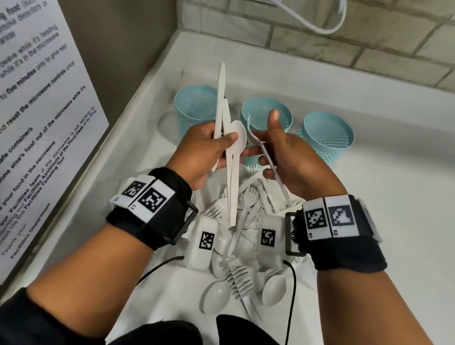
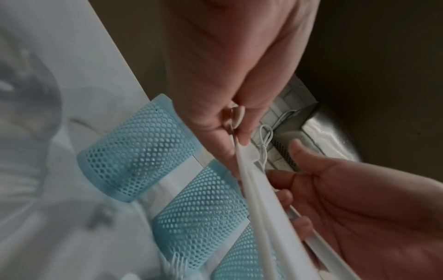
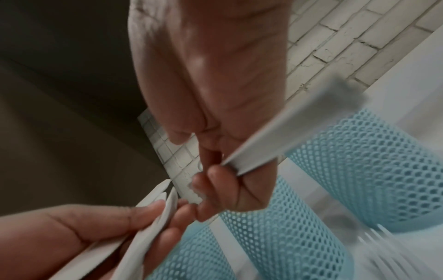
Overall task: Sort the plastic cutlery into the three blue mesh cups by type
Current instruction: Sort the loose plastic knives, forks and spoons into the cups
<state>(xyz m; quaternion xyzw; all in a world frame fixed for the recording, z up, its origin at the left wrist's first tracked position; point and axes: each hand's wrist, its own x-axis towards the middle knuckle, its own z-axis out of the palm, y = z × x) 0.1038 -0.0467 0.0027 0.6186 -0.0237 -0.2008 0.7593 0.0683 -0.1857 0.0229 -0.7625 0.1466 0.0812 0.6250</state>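
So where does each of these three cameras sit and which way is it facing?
Head: worn on the head, facing forward and down over both forearms at the left hand, right hand, three blue mesh cups and loose cutlery pile.
Left wrist: looks along the left hand gripping white knives; the right hand shows too.
Right wrist: looks along the right hand pinching one white utensil; the left hand shows.
Shared: both wrist views catch the mesh cups and the opposite hand.
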